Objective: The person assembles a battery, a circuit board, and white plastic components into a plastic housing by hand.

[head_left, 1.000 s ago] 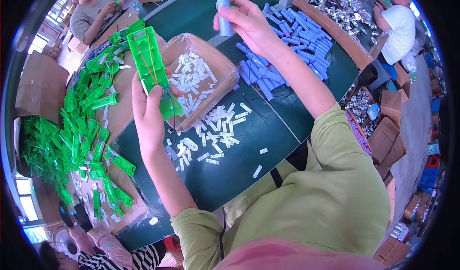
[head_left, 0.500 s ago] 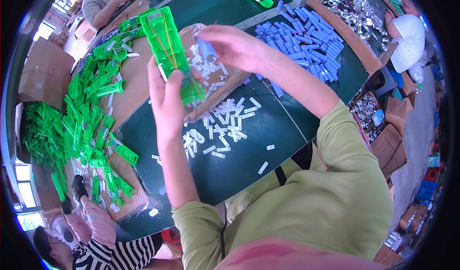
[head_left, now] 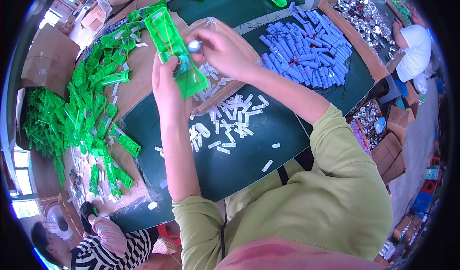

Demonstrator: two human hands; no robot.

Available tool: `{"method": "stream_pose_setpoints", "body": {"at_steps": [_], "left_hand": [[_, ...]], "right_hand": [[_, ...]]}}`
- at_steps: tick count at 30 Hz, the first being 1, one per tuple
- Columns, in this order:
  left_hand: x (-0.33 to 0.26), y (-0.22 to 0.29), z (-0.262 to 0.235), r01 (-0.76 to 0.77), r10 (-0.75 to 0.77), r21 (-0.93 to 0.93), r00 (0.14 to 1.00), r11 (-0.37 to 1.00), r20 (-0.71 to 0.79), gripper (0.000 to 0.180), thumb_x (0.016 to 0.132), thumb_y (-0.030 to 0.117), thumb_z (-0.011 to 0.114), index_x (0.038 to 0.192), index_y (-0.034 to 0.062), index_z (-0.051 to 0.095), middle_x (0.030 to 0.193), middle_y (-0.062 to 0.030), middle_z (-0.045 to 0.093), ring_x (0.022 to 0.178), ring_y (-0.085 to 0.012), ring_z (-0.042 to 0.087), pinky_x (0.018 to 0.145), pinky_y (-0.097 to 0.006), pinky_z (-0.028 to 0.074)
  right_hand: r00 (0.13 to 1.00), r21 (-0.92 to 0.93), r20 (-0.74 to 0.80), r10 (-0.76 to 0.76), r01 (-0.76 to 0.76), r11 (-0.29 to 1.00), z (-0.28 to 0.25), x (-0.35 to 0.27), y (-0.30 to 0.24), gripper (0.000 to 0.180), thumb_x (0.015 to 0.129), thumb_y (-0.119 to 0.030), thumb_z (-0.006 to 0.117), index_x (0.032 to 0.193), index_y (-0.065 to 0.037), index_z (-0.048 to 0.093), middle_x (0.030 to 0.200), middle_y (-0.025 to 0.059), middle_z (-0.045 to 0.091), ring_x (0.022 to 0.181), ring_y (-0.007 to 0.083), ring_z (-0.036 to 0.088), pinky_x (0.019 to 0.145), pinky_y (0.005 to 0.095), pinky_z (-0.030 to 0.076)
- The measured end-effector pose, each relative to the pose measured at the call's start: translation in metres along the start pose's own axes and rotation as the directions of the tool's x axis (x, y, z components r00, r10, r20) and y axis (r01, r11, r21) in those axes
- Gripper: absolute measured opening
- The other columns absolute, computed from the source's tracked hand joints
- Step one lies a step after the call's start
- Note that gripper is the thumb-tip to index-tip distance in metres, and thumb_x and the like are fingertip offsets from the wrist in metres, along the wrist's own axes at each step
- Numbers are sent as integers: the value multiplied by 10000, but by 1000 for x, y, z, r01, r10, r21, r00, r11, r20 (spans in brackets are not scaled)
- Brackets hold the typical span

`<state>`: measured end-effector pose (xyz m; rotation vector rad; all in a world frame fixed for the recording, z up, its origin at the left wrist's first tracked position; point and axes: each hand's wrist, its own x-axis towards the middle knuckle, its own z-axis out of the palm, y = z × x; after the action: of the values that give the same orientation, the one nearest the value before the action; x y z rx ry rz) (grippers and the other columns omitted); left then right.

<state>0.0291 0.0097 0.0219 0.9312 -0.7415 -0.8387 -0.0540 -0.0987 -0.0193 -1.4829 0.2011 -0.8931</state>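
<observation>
- While your left hand (head_left: pixel 166 85) holds the green plastic housing (head_left: pixel 175 50) up over the tabletop (head_left: pixel 249 145), its grip wrapped round the lower end with the open side toward you, keep that wrist firm; any wobble, I judge, will spoil the fit
- Your right hand (head_left: pixel 221 53) has its grip pinched narrow on a small pale cylindrical cell (head_left: pixel 194 45), which sits right at the housing's edge, near the thin wires and small board inside
- Line the cell up square with the cavity before pressing; likely risk is trapping a wire beneath it
- Ease it in with fingertip pressure, not the palm
- Small white tabs (head_left: pixel 230 121) lie scattered just below both hands, partly on a clear bag (head_left: pixel 225 85); blue cells (head_left: pixel 306 54) are heaped to your right, well apart
- Loose green housings (head_left: pixel 91 102) are piled to your left; other people's hands are well clear of yours
</observation>
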Motion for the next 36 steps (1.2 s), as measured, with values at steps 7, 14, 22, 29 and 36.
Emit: {"method": "stream_pose_setpoints", "body": {"at_steps": [7, 14, 22, 29, 36], "left_hand": [[5, -12, -10, 84, -88, -90, 995, 992, -42, 318, 886, 132, 427, 1140, -54, 469, 975, -161, 592, 834, -232, 611, 791, -363, 505], [-5, -11, -2, 27, -26, 140, 1000, 990, -11, 388, 882, 138, 394, 1223, -28, 475, 1099, -126, 581, 780, -145, 571, 692, -260, 478], [-22, -16, 30, -152, 53, 388, 966, 909, 253, 418, 882, 60, 438, 1284, 17, 330, 959, -79, 514, 787, -116, 547, 626, -243, 472], [-23, -15, 23, -176, 85, 469, 974, 865, 208, 386, 876, 12, 384, 1260, -6, 350, 904, -77, 526, 750, -113, 547, 636, -249, 471], [-21, -15, 22, -181, 100, 485, 977, 855, 189, 458, 874, 67, 407, 1305, -26, 282, 869, -98, 552, 722, -129, 547, 608, -269, 463]], "right_hand": [[956, -425, 204, -211, 281, 861, -17, -16, -25, 447, 869, -144, 607, 1264, -65, 414, 842, 51, 613, 744, 137, 612, 669, 251, 477], [934, -500, 126, -335, 351, 791, -36, -32, -36, 361, 851, -86, 580, 1162, -61, 401, 713, 16, 595, 610, 83, 563, 550, 250, 434], [944, -323, -35, -329, 301, 897, -23, -25, -63, 275, 876, -129, 560, 1115, -46, 451, 649, 42, 579, 500, 111, 554, 447, 253, 426], [932, -446, -83, -353, 282, 850, -6, -19, -50, 283, 891, -137, 557, 1140, -44, 458, 666, 18, 548, 539, 64, 507, 476, 229, 398], [913, -487, -175, -369, 246, 838, 0, -15, -29, 335, 893, -123, 554, 1201, -68, 436, 848, 7, 519, 708, 24, 496, 572, 190, 395]]}}
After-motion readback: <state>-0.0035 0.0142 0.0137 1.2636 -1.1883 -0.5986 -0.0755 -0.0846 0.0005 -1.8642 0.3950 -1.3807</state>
